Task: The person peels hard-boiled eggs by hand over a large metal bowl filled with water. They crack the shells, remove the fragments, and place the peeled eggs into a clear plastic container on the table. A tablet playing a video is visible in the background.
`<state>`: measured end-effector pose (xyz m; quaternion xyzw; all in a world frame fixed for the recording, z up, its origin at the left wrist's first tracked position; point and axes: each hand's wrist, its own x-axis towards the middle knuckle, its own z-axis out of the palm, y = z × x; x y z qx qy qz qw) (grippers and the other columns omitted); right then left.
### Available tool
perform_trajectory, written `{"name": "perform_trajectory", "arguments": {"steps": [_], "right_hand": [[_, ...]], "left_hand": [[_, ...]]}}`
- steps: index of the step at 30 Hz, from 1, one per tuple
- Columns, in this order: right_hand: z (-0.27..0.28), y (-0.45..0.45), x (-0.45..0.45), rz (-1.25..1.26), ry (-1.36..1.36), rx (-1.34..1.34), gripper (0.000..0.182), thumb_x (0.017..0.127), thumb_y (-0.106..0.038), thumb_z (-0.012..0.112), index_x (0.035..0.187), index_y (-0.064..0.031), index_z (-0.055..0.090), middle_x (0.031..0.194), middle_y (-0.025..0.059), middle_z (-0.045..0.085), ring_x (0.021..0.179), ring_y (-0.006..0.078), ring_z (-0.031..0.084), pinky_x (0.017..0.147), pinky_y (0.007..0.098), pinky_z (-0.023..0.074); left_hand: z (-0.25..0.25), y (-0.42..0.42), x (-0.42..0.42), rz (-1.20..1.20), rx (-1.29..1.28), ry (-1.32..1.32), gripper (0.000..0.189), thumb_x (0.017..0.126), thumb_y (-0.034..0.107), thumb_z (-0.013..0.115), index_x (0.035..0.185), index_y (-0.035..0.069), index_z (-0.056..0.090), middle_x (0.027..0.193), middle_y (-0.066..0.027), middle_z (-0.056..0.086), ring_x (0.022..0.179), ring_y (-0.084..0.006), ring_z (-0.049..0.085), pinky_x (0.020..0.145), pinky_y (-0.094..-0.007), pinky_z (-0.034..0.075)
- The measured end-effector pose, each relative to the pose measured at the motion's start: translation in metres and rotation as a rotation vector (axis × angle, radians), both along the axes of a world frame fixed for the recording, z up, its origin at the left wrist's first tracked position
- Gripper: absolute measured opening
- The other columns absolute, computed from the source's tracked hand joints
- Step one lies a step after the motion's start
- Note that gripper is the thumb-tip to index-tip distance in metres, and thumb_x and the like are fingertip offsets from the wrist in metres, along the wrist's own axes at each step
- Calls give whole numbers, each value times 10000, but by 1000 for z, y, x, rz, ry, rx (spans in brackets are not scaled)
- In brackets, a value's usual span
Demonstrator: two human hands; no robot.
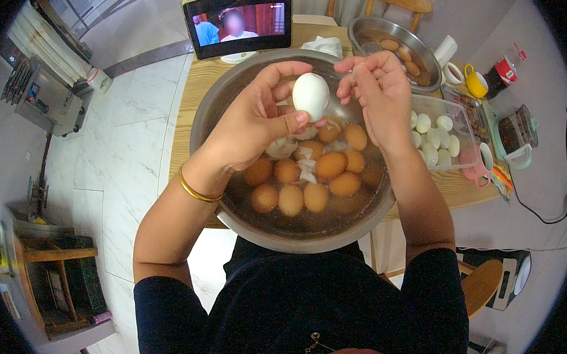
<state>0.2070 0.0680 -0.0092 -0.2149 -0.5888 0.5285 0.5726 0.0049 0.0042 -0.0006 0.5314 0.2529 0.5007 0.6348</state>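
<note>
My left hand [255, 118] holds a peeled white egg [311, 97] upright between thumb and fingers, above a large metal basin [307, 246]. To the right of the egg my right hand [380, 90] is raised, its thumb and fingertips close together; a small clear bit shows at them, too small to name. Several brown-shelled eggs [331, 166] lie in water in the basin, with pale shell or membrane pieces [307, 169] among them. A clear plastic container [473, 131] with several peeled eggs [433, 137] stands right of the basin.
A smaller metal bowl [359, 26] with brown eggs stands at the back right. Behind the basin are a tablet [241, 45] and white tissue [324, 45]. Along the table's right side are a yellow cup [476, 83], a cola bottle [503, 72], a glass pot [517, 131] and a pink mug [480, 165].
</note>
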Motion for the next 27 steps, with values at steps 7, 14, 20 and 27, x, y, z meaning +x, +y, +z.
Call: {"name": "perform_trajectory", "arguments": {"steps": [7,14,20,27], "right_hand": [[-1,-12,-9,-159,-254,443,99,832,-10,678,915,-13,625,924,69,636,801,163,616,719,281,512],[4,-14,-8,-221,-441,563,130,760,-39,735,852,-31,644,891,72,611,764,174,593,692,289,494],[4,-17,-12,-178,-463,542,122,780,-38,710,843,-26,606,887,71,599,757,180,578,675,289,484],[-3,-15,-10,-174,-441,379,100,848,-56,663,902,-31,583,874,47,594,772,126,565,683,265,477]], "left_hand": [[-5,3,0,108,78,72,453,863,-43,659,1256,32,447,1173,-82,568,978,-165,633,853,-281,544],[-8,5,0,171,190,195,466,840,-47,687,1234,46,455,1168,-53,548,992,-116,581,828,-246,530],[-8,1,1,208,234,263,480,821,-34,712,1224,44,464,1155,-46,544,953,-108,587,804,-239,521],[-12,4,2,199,207,197,473,828,-4,720,1240,27,490,1149,-45,562,938,-121,613,817,-251,539]]}}
